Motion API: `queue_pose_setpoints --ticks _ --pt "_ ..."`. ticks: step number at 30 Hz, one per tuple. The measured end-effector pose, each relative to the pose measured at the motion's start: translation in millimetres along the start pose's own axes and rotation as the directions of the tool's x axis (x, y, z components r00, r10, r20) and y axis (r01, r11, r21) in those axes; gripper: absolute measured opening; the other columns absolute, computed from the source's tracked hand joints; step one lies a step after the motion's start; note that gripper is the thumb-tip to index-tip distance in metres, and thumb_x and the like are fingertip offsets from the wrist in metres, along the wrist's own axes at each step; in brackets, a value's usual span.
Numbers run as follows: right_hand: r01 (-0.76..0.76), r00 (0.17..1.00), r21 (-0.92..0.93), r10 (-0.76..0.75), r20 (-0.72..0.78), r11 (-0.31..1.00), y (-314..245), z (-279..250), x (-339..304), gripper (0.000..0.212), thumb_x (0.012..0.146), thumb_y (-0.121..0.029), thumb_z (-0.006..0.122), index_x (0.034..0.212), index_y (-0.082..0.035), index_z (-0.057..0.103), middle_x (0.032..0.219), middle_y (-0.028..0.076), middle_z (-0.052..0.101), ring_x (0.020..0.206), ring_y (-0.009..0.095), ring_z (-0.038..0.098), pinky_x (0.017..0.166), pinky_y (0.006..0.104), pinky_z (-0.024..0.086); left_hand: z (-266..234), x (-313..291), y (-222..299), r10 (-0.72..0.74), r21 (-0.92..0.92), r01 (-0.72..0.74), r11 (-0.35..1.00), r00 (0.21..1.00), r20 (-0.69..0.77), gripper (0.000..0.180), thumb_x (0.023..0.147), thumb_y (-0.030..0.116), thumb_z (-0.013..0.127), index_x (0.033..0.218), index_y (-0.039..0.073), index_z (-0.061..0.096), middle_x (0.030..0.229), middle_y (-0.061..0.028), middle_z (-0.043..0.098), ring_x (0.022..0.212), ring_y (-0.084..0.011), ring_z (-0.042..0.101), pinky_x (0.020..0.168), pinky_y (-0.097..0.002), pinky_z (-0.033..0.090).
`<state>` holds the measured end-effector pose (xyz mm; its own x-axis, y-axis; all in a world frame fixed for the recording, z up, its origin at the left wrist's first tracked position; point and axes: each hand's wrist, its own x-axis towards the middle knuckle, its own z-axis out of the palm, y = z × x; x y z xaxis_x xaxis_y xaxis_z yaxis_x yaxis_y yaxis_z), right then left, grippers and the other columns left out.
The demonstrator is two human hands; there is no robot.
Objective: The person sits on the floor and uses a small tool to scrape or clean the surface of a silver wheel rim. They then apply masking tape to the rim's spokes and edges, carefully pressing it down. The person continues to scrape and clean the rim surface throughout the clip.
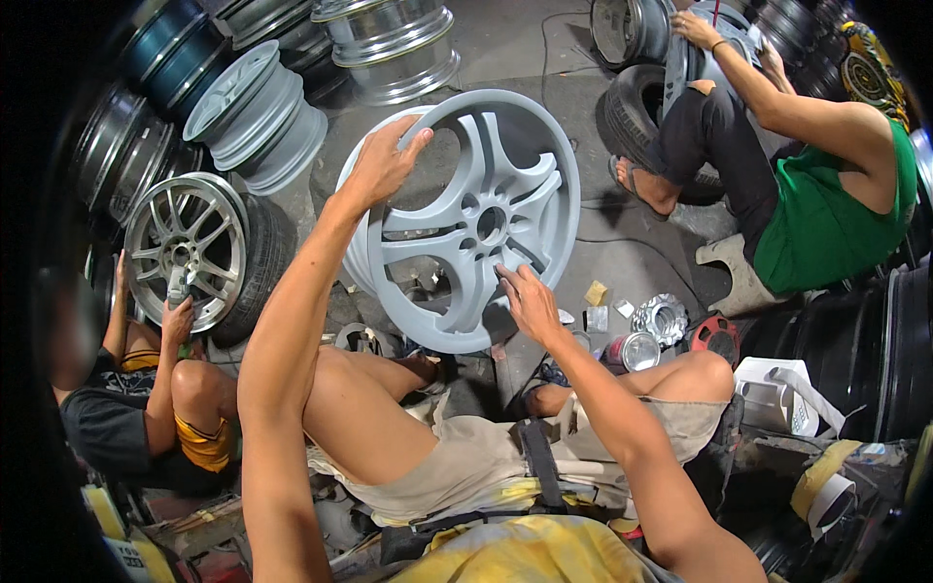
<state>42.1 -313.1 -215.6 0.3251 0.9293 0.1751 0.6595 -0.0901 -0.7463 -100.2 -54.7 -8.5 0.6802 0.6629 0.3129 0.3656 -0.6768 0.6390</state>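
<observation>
A grey car wheel rim with wide split spokes stands tilted in front of me, its face toward me. At its upper left, my left hand grips the outer edge, thumb over the lip and fingers behind. My right hand is at the lower right of the hub, fingertips bunched against a spoke close to the bolt holes. A small dark patch shows at those fingertips; what it is, if anything is held, I cannot make out.
Several wheel rims stack at the far left. On the left, a person works on a silver wheel with a tyre; another in green sits at the right by a tyre. Cans, a yellow sponge and a cable lie on the floor.
</observation>
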Motion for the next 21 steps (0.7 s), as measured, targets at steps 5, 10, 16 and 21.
queue_pose_setpoints --ticks 5,10,16,21 --pt "0.066 0.998 0.017 -0.066 0.008 0.998 10 8 31 0.031 0.099 -0.009 0.059 0.129 -0.004 0.066 0.092 0.018 0.056 0.086 0.04 0.061 0.076 0.0474 0.049 0 17 -15 -0.089 0.006 0.089 0.996 0.996 0.005 0.046 0.102 0.041 0.061 0.131 0.006 0.067 0.118 -0.0231 0.072 0.112 -0.0371 0.068 0.097 -0.0417 0.049" --pt "0.144 0.983 -0.057 -0.136 0.12 0.988 4 -3 30 0.035 0.096 -0.005 0.057 0.13 -0.004 0.063 0.097 0.019 0.058 0.088 0.043 0.062 0.077 0.0503 0.05 -8 27 -68 -0.072 0.064 0.076 0.995 0.995 -0.07 0.054 0.101 0.05 0.058 0.131 0.007 0.068 0.11 -0.0218 0.074 0.103 -0.0333 0.07 0.093 -0.0417 0.05" --pt "0.139 0.98 -0.085 -0.125 0.154 0.987 5 0 53 0.033 0.095 -0.006 0.054 0.126 -0.006 0.065 0.098 0.018 0.06 0.089 0.043 0.064 0.078 0.0525 0.052 -8 29 -73 -0.145 0.015 0.146 0.989 0.988 -0.045 0.052 0.103 0.048 0.057 0.132 0.006 0.068 0.093 -0.015 0.072 0.086 -0.0235 0.065 0.085 -0.0356 0.05" --pt "0.314 0.936 -0.189 -0.271 0.223 0.93 12 -30 63 0.032 0.091 -0.004 0.057 0.121 -0.005 0.069 0.097 0.016 0.062 0.091 0.039 0.066 0.079 0.049 0.054 -6 34 -59 -0.046 0.039 0.047 0.998 0.999 -0.026 0.051 0.103 0.043 0.058 0.133 0.002 0.065 0.109 -0.0196 0.074 0.099 -0.0267 0.069 0.092 -0.0365 0.05"
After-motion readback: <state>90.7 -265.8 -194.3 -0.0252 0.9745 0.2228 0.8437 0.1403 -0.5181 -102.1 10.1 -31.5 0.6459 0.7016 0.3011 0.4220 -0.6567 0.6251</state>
